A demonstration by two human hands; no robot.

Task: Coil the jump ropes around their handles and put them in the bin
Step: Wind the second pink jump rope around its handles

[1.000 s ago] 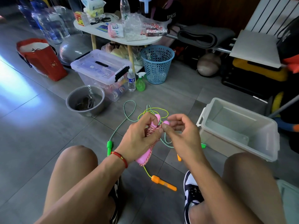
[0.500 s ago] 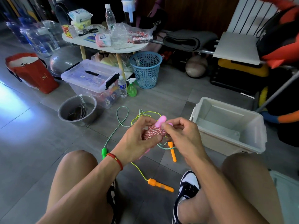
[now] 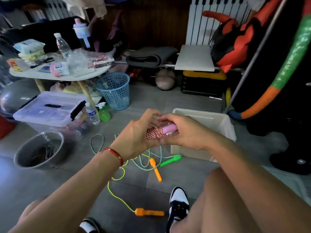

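Holding a pink-handled jump rope [image 3: 161, 132] between them, the left hand [image 3: 134, 137] and the right hand [image 3: 183, 132] meet in mid-air just in front of the near-left corner of the white plastic bin [image 3: 227, 125], which stands open on the grey tiled floor [image 3: 50, 182]. The left hand's fingers curl round the red-and-white cord wound about the handles, and the right hand's fingers wrap over the bare pink handle end from the other side; both are grasping the bundle. A red string bracelet [image 3: 115, 154] circles the left wrist. Below the hands, on the floor, lie two loose ropes tangled together: a green-and-white cord with a green handle [image 3: 170, 161] just beside the bin's front wall, and a yellow cord running from an orange handle [image 3: 156, 169] near the green one down to a second orange handle [image 3: 149, 212] between the person's knees. A black-and-white sneaker [image 3: 179, 206] rests to the right of that handle. To the left sit a metal bowl [image 3: 23, 158], a clear lidded storage box [image 3: 48, 108], a blue mesh basket [image 3: 114, 90] and a cluttered white bench [image 3: 55, 75].
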